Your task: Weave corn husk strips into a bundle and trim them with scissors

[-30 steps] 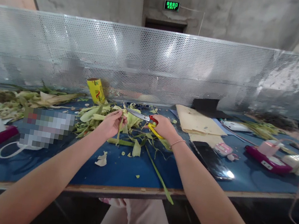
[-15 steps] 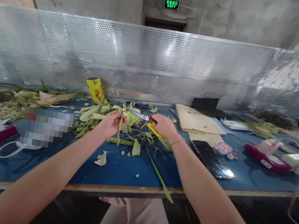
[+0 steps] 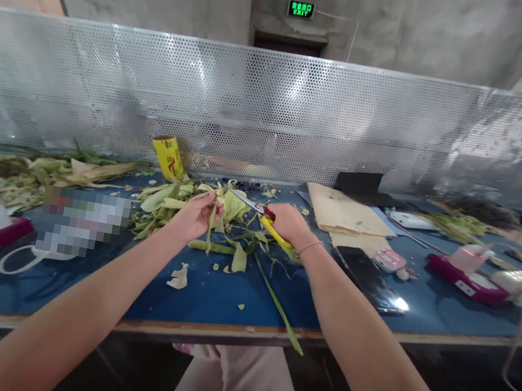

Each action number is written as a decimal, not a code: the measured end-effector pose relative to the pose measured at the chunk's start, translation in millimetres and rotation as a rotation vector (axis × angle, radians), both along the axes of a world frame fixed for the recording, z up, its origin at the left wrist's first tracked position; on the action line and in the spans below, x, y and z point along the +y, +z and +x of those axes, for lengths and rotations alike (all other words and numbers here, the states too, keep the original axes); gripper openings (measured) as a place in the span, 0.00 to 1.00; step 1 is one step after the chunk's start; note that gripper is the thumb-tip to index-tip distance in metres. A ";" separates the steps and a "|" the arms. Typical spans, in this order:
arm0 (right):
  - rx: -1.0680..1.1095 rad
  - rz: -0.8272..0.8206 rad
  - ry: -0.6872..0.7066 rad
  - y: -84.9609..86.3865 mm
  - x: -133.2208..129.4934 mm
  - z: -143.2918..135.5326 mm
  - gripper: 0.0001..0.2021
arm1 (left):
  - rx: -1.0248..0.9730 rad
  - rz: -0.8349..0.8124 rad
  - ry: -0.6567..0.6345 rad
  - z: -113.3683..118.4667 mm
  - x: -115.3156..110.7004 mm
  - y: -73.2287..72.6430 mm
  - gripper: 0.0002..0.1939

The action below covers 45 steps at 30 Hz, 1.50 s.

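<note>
My right hand is closed around scissors with red and yellow handles, their blades pointing left. Pinched in the fingers of my left hand is a strip of pale green corn husk that hangs down. The blade tips are just right of those fingers, over the leaves; whether they touch the strip I cannot tell. Beneath and behind both hands lies a heap of cut husks. A long green leaf sticks out over the front edge, and a pale scrap lies on the blue table.
A yellow tube leans behind the heap. More husks lie to the left, near a purple power strip. On the right are brown paper, a phone and another purple strip. A perforated metal screen borders the back.
The scissors have drawn slightly right, away from my left fingers, and their blades look closer together. My left hand keeps its pinch and has barely moved.
</note>
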State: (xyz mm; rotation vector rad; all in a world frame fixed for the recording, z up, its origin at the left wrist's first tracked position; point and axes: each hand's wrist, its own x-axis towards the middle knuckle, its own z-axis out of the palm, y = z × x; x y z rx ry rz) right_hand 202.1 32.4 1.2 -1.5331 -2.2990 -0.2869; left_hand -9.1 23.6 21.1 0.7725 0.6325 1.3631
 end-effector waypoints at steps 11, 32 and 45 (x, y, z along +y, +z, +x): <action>0.041 -0.041 0.008 -7.0 0.1 3.0 0.21 | 0.221 0.211 0.243 -5.6 16.3 -14.5 0.10; 0.043 -0.057 0.109 -7.1 0.0 -3.0 0.22 | 0.663 0.379 0.277 -4.9 17.7 -22.9 0.11; 0.006 -0.076 0.051 0.6 -6.1 -3.7 0.26 | 0.767 0.454 0.299 -8.0 22.9 -27.8 0.13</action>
